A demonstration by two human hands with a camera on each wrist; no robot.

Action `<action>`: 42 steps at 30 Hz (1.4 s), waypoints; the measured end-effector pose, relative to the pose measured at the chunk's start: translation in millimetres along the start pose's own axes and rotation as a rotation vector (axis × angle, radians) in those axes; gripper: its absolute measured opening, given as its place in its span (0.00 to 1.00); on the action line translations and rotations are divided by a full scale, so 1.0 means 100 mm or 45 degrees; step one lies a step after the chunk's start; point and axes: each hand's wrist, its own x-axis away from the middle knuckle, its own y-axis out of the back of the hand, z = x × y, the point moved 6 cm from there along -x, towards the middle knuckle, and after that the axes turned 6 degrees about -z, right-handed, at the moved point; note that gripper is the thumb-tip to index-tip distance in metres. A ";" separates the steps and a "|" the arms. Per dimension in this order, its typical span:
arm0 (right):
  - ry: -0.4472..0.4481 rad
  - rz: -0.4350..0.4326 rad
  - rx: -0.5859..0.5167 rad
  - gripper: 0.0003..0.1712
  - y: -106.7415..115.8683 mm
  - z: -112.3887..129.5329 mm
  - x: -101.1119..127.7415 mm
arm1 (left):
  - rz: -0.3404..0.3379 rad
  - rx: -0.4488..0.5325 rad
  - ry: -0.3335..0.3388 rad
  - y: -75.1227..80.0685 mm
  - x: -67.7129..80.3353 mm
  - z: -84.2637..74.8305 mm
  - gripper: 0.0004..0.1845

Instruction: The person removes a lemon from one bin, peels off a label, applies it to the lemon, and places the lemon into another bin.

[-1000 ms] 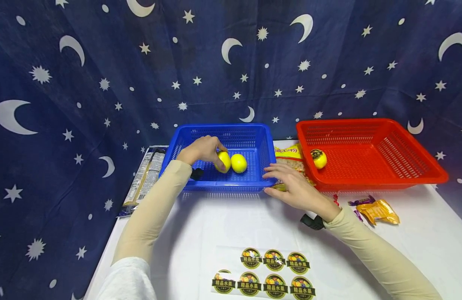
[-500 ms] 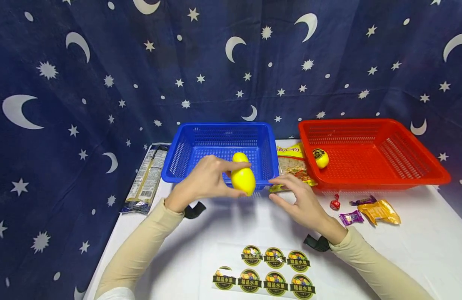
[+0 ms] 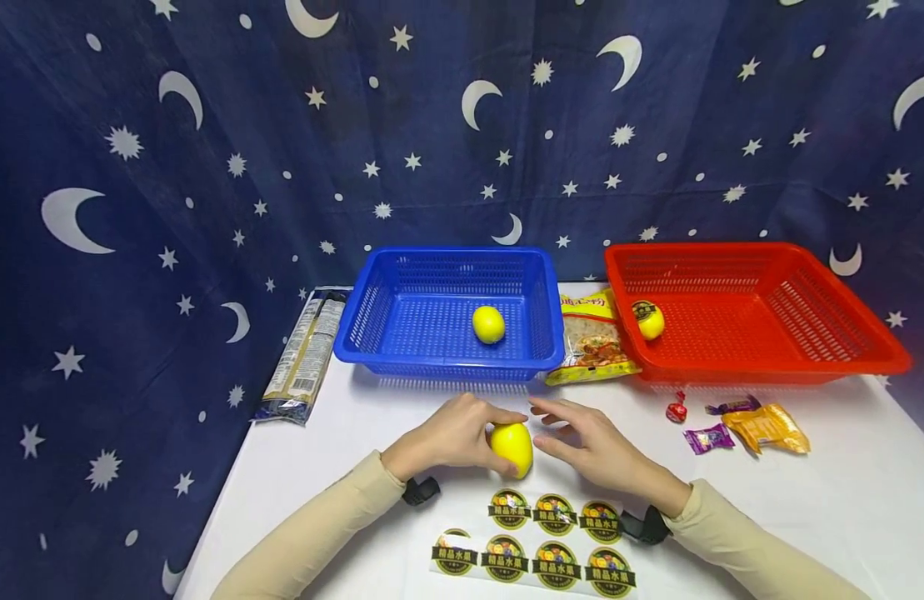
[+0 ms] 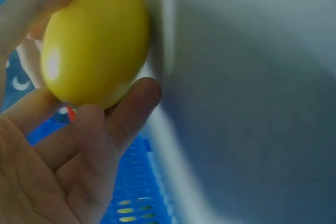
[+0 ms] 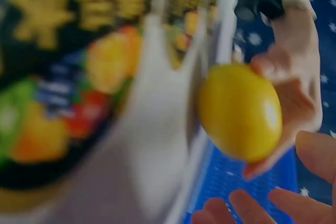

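A yellow lemon is gripped between the thumb and fingers of my left hand, just behind the sticker sheet. The left wrist view shows the lemon smooth and without a sticker on this side. My right hand is close on its right, fingers apart and holding nothing. In the right wrist view the lemon stands beyond my right fingertips. The clear sheet bears round black-and-gold fruit stickers in two rows. Another lemon lies in the blue basket.
At the right stands a red basket holding a lemon with a dark sticker. Between the baskets lies a yellow food packet. Several wrapped candies lie before the red basket. A dark-and-gold packet is at the left edge.
My left hand has lifted one lemon out of the blue basket and brought it toward me, above the stickers. My right hand has come off the basket rim and moved nearer.
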 end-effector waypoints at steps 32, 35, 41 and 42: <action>-0.105 -0.048 0.192 0.32 -0.14 -0.07 -0.07 | -0.090 -0.066 0.121 0.00 0.07 0.00 0.34; -0.122 -0.030 0.220 0.37 -0.12 -0.06 -0.05 | -0.053 -0.084 0.138 -0.01 0.08 0.02 0.34; -0.110 -0.049 0.387 0.44 0.04 0.03 0.11 | 0.008 -0.181 0.241 -0.01 0.18 0.02 0.43; -0.086 -0.053 0.423 0.43 0.06 0.07 0.15 | -0.008 -0.208 0.264 0.01 0.21 0.00 0.45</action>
